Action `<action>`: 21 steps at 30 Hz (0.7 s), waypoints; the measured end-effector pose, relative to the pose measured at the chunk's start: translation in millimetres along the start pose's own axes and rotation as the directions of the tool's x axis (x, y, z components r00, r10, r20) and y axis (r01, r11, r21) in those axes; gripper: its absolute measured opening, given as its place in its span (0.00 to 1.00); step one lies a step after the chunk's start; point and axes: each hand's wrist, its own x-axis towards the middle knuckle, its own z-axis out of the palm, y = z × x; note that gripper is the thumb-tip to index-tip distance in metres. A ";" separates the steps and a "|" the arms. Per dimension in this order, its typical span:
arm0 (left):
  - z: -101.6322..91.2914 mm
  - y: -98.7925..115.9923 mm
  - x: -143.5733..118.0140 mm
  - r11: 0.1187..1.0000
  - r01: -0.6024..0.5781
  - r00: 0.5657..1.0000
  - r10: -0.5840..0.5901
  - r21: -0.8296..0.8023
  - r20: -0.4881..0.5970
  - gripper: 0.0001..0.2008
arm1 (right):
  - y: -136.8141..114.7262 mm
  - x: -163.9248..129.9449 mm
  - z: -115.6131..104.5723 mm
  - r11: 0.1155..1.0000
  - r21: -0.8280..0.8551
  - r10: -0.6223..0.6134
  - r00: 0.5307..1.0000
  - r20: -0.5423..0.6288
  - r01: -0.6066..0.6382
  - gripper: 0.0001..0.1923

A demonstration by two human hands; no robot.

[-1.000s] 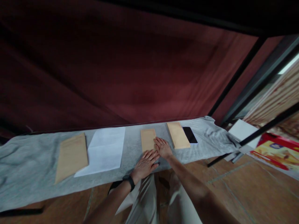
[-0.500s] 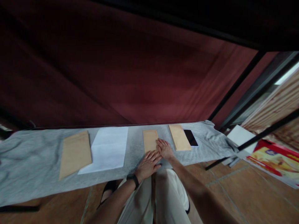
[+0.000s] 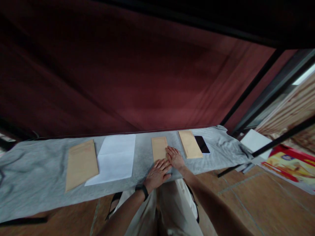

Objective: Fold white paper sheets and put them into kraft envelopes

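I have both hands flat, fingers spread and gripping nothing — left hand (image 3: 157, 173) and right hand (image 3: 175, 158) pressing the small brown envelope (image 3: 159, 148) into the grey cloth (image 3: 36, 170) — which could bunch and skew it.

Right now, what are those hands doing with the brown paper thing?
A person is pressing both hands flat on a small brown envelope lying on a grey cloth. The left hand rests on its near end, and the right hand on its right edge. Neither hand grips it. A white sheet of paper and a bigger brown envelope lie to the left. Another envelope and a dark phone lie to the right.
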 end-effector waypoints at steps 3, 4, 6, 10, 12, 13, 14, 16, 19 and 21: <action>-1.1 -0.4 0.5 1.000 -0.005 1.000 0.005 -0.004 0.006 0.24 | 1.7 3.7 -0.5 1.000 0.014 0.004 1.000 -0.015 -0.003 0.24; -1.1 -0.7 0.6 1.000 -0.006 1.000 0.006 -0.004 0.005 0.24 | 1.9 7.8 -0.4 1.000 0.017 0.007 1.000 -0.021 -0.006 0.24; -0.7 -1.2 0.9 1.000 -0.006 1.000 0.006 -0.001 0.001 0.25 | 0.9 20.7 0.2 1.000 0.023 0.018 1.000 -0.023 -0.017 0.25; 0.5 -2.9 1.0 1.000 -0.007 1.000 0.007 0.014 0.019 0.26 | -5.8 55.2 5.0 0.993 0.017 0.114 0.993 0.028 -0.115 0.26; 1.0 -3.9 0.9 1.000 -0.015 0.999 0.014 0.026 0.034 0.26 | -9.4 67.3 9.6 0.989 0.007 0.150 0.988 0.044 -0.151 0.26; 1.3 -4.4 0.8 0.999 -0.020 0.999 0.018 0.032 0.039 0.26 | -10.7 70.7 12.2 0.986 0.000 0.164 0.986 0.043 -0.164 0.27; 1.6 -4.9 0.7 0.999 -0.024 0.999 0.022 0.036 0.041 0.26 | -11.6 72.2 14.8 0.985 -0.007 0.175 0.984 0.036 -0.175 0.27; 2.4 -5.7 0.5 0.999 -0.030 0.999 0.028 0.038 0.039 0.27 | -11.8 70.8 19.3 0.982 -0.020 0.190 0.982 0.018 -0.190 0.28; 3.4 -5.8 0.5 0.999 -0.029 0.999 0.028 0.038 0.023 0.27 | -9.5 62.2 22.3 0.985 -0.026 0.169 0.986 0.005 -0.169 0.27; 3.0 -4.9 0.7 0.999 -0.024 1.000 0.024 0.041 0.009 0.27 | -8.3 55.1 21.5 0.989 -0.024 0.148 0.989 0.001 -0.148 0.27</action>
